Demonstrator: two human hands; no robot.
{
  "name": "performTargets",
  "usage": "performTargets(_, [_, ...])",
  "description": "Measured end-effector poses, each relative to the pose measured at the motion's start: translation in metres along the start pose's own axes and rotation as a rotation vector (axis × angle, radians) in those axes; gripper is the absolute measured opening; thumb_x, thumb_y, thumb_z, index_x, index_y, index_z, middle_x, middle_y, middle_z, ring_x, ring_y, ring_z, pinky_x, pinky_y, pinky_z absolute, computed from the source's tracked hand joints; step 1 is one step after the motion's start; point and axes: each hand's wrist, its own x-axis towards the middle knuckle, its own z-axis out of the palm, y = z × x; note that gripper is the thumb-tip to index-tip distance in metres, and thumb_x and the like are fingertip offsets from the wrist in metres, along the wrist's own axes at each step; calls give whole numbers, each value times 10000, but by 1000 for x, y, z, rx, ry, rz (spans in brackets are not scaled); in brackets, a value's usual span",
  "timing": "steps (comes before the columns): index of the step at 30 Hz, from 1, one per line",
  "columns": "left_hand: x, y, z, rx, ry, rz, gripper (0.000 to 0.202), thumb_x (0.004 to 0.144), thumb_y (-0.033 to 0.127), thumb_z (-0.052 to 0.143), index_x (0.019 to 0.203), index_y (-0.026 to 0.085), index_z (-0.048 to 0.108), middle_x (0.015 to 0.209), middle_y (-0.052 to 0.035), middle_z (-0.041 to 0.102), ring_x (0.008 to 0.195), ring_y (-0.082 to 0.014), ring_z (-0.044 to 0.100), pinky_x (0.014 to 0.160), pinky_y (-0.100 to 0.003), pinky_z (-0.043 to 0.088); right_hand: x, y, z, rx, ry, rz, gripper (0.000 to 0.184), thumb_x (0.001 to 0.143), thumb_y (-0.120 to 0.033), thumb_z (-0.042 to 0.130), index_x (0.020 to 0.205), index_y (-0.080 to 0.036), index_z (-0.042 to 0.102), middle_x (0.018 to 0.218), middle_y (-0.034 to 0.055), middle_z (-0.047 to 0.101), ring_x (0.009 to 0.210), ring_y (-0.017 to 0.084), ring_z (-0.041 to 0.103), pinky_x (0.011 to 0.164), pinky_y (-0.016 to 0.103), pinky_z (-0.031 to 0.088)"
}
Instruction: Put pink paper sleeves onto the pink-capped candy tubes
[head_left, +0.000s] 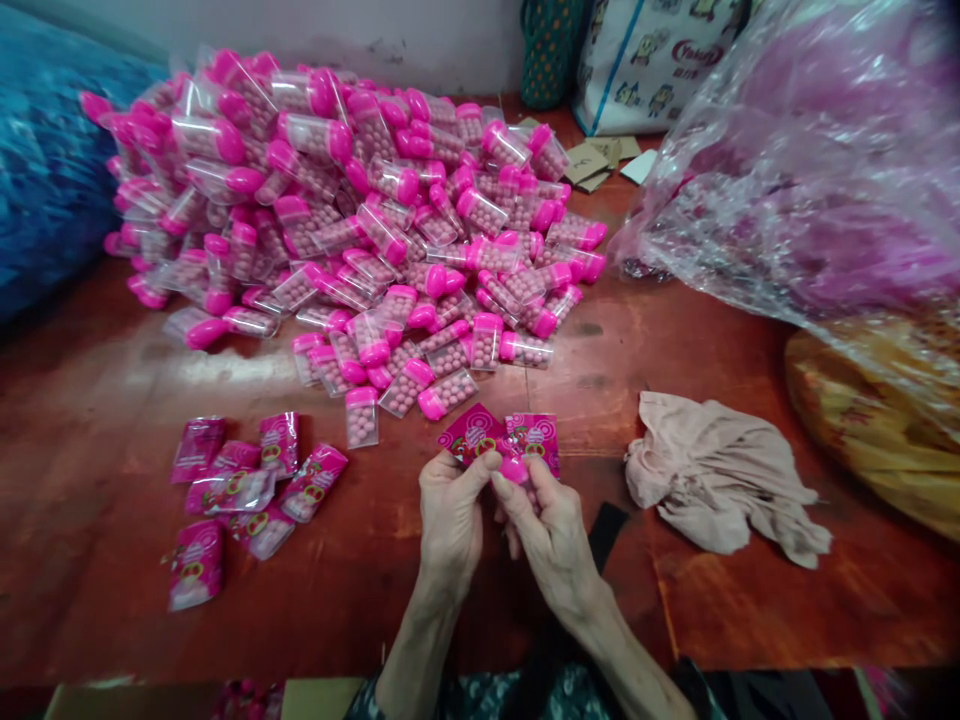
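My left hand (454,510) and my right hand (551,535) meet at the table's front middle, fingers pinched. Between them is a small clear candy container with a pink cap (514,468); its pinkish candies show partly through my right fingers, which grip it. The left thumb and fingertips close on a pink printed wrapper (471,432) beside the cap. Another printed wrapper (534,432) lies just behind my right hand. Fingers hide most of the container. Several wrapped candy packs (198,560) rest to the left.
A large heap of pink-capped candy containers (382,230) covers the back. At right are a crumpled beige cloth (712,470) and a clear plastic bag (810,190). A blue bag (60,150) stands left, a printed white bag (660,60) behind. Cardboard pieces (589,163) lie near it.
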Motion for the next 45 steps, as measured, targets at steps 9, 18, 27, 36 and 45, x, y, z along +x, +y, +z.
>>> performTargets(9, [2, -2, -3, -12, -54, -92, 163, 595, 225, 724, 645, 131, 600, 500, 9, 594, 352, -89, 465, 398, -232, 433, 5, 4, -9, 40, -87, 34, 245, 846, -418, 457, 800, -178, 479, 547, -58, 490, 326, 43, 387, 326, 164, 309])
performTargets(18, [4, -2, -1, -48, -110, -89, 245, 555, 272, 760, 723, 127, 656, 599, -44, 653, 549, -158, 604, 513, -245, 477, 2, 3, -8, -211, 63, -142, 150, 826, -343, 525, 866, -199, 538, 448, -77, 431, 371, 85, 406, 428, 203, 346])
performTargets(27, [-4, 6, -1, 40, -254, -150, 304, 565, 305, 745, 799, 117, 702, 691, -107, 673, 560, -199, 612, 439, -268, 477, 3, 10, -9, -38, 27, -80, 158, 811, -341, 528, 765, -190, 522, 445, -81, 401, 356, 69, 357, 380, 189, 301])
performTargets(36, [0, 4, -1, 142, -181, -127, 193, 592, 155, 707, 780, 113, 710, 641, -82, 678, 526, -156, 590, 527, -264, 477, 7, 0, -17, -199, 4, -124, 143, 757, -320, 598, 764, -179, 585, 521, -47, 492, 431, 76, 406, 419, 181, 347])
performTargets(45, [-4, 9, -1, 128, -309, -114, 250, 613, 282, 698, 804, 120, 705, 706, -98, 673, 500, -161, 582, 421, -245, 442, 1, 0, -13, 217, -149, 90, 181, 776, -295, 536, 654, -164, 520, 476, -55, 487, 328, 41, 364, 316, 154, 274])
